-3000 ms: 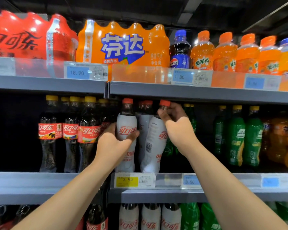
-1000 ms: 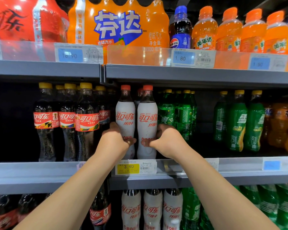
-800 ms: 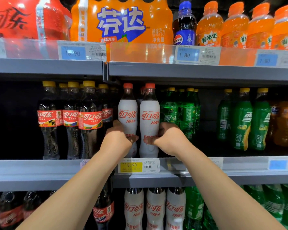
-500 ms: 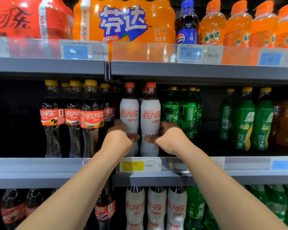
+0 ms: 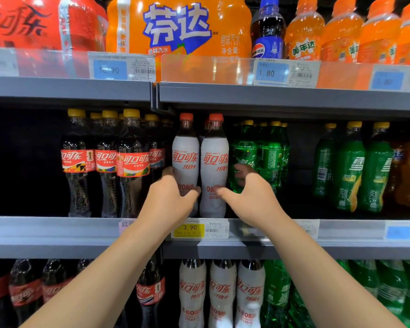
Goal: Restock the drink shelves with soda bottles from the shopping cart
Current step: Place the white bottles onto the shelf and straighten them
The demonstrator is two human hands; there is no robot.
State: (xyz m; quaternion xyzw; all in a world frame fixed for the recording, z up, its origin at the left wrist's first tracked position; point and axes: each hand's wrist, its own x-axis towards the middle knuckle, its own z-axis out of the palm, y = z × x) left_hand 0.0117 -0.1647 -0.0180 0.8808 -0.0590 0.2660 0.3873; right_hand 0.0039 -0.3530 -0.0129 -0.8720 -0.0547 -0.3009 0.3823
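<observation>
Two soda bottles with white wraps and red caps are seen standing upright at the front edge of the middle shelf (image 5: 57, 233), close side by side, just above a yellow price tag (image 5: 189, 230). The left white bottle (image 5: 186, 157) is held low down by the left hand (image 5: 168, 202): the thumb is laid across its front and the fingers (image 5: 167, 171) are curled round its left side. The right white bottle (image 5: 214, 162) is touched on its front by the thumb of the right hand (image 5: 253, 200). The fingers (image 5: 242, 172) of that hand are loosely bent and a little spread. They are seen just beside the bottle, in front of a bunch of green bottles (image 5: 268, 157); whether they touch the white bottle cannot be told. Dark cola bottles (image 5: 130, 162) with yellow caps and red labels are lined up just to the left of the white pair. More green bottles with yellow caps (image 5: 350, 169) are stood further along toward the right end of the shelf. On the top shelf (image 5: 270, 98) a big orange pack (image 5: 180, 27), a red pack (image 5: 33, 24), one dark bottle with a blue cap (image 5: 268, 31) and a row of orange bottles (image 5: 341, 34) are kept. On the shelf below, three more white bottles (image 5: 220, 294) are seen.
</observation>
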